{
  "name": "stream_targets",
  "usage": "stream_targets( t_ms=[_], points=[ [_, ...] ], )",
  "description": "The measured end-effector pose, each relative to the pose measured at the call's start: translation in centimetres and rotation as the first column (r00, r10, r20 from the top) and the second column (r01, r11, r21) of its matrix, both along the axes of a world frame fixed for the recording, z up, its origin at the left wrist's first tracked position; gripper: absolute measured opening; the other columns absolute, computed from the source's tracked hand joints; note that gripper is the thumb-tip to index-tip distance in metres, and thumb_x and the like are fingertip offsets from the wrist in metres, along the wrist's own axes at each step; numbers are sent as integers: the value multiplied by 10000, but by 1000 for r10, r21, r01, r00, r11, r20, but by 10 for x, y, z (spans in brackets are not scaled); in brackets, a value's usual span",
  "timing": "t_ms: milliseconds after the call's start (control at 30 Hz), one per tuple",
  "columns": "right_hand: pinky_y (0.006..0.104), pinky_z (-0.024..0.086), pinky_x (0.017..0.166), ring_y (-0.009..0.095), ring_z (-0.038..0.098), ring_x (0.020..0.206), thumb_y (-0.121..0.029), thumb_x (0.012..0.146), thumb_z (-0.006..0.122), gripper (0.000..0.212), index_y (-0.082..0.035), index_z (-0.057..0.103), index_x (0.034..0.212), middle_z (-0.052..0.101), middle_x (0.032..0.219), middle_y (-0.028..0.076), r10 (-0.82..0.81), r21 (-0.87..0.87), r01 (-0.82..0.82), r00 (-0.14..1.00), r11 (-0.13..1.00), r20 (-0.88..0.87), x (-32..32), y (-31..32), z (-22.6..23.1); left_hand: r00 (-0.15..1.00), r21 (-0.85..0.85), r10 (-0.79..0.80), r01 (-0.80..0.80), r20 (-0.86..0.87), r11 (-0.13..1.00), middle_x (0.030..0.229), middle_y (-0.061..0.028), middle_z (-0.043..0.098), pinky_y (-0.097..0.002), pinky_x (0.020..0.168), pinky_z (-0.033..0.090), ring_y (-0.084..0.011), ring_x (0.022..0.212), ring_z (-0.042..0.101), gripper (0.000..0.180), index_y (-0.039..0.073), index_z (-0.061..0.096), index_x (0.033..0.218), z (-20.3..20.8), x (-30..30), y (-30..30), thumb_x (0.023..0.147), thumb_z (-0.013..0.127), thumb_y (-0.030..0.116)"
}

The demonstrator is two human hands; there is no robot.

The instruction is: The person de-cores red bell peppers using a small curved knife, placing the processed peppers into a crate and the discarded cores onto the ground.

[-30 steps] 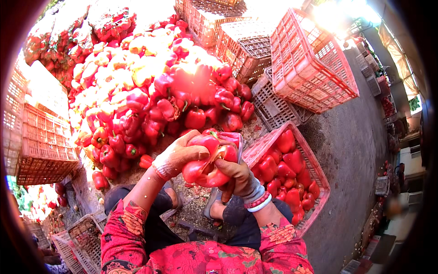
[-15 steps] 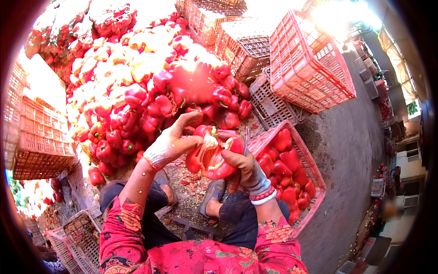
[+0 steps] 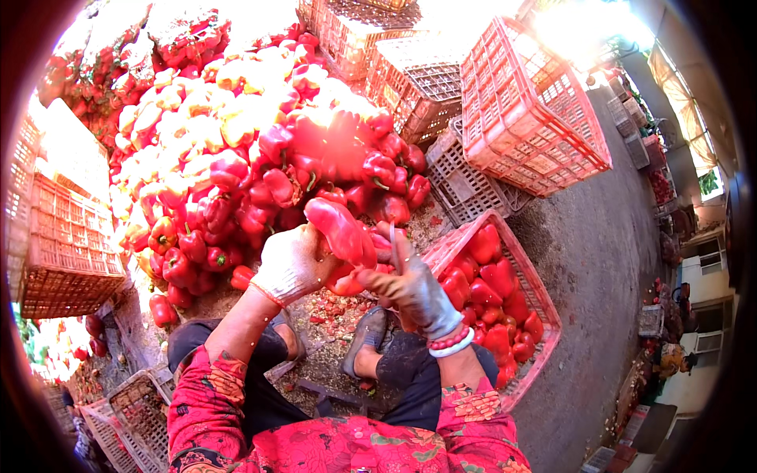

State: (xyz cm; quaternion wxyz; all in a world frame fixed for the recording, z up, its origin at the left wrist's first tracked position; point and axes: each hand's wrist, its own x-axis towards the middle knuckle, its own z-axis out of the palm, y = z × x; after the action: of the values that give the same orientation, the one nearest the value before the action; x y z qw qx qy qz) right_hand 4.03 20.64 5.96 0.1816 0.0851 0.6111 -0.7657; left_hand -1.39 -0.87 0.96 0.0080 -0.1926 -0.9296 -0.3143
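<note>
A cut red bell pepper (image 3: 341, 231) is gripped in my left hand (image 3: 290, 264), which wears a pale knit glove. Its smooth outer skin faces up, and another part of it shows lower down, beside my right fingers. In my gloved right hand (image 3: 422, 293) is a small knife; its thin blade (image 3: 393, 243) points up and away, close to the pepper's right side, and its handle is hidden in the fingers. Just right of that hand, a pink-red crate (image 3: 544, 347) holds red pepper pieces (image 3: 495, 276).
A big heap of red bell peppers (image 3: 229, 169) lies ahead and left. Stacked crates (image 3: 536, 110) stand at the far right, another crate stack (image 3: 71, 236) at the left. A dark low crate (image 3: 473, 177) lies behind the full one. Scraps litter the floor (image 3: 335, 315) between my feet.
The pepper has been turned over: its open inside with pale core faced up before, now its outer skin does. The right hand and knife blade have shifted left.
</note>
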Motion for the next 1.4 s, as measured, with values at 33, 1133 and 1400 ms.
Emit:
stream_targets(
  t_ms=[33, 1133, 1400],
  points=[
    [234, 505, 648, 86, 645, 815, -242, 922, 803, 727, -56, 423, 1514, 676, 1086, 44, 17, 184, -1, 996, 983, -87, 2, -1, -21, 999, -5, -17, 17, -30, 1000, 780, -184, 698, -500, 628, 557, -402, 728, 703, 436, 38, 633, 1102, 0, 1, 4, 821, 758, 348],
    [320, 463, 448, 141, 606, 519, -162, 898, 749, 189, -53, 696, 1042, 683, 720, 47, -350, 290, 386, 921, 876, -169, 37, -2, -25, 833, 392, 532, -544, 151, 742, 812, -151, 720, -443, 689, 564, -323, 758, 724, 374, 72, 580, 1067, 10, -3, -58, 862, 769, 321],
    [340, 407, 307, 217, 556, 355, -439, 966, 698, 430, -36, 650, 1108, 628, 647, 60, -458, 7, 462, 881, 887, -118, 55, 54, 18, 634, 238, 733, -772, 246, 589, 750, -87, 635, -354, 613, 523, -168, 626, 606, 347, 125, 644, 1269, 26, 176, -304, 968, 650, 297]
  ],
)
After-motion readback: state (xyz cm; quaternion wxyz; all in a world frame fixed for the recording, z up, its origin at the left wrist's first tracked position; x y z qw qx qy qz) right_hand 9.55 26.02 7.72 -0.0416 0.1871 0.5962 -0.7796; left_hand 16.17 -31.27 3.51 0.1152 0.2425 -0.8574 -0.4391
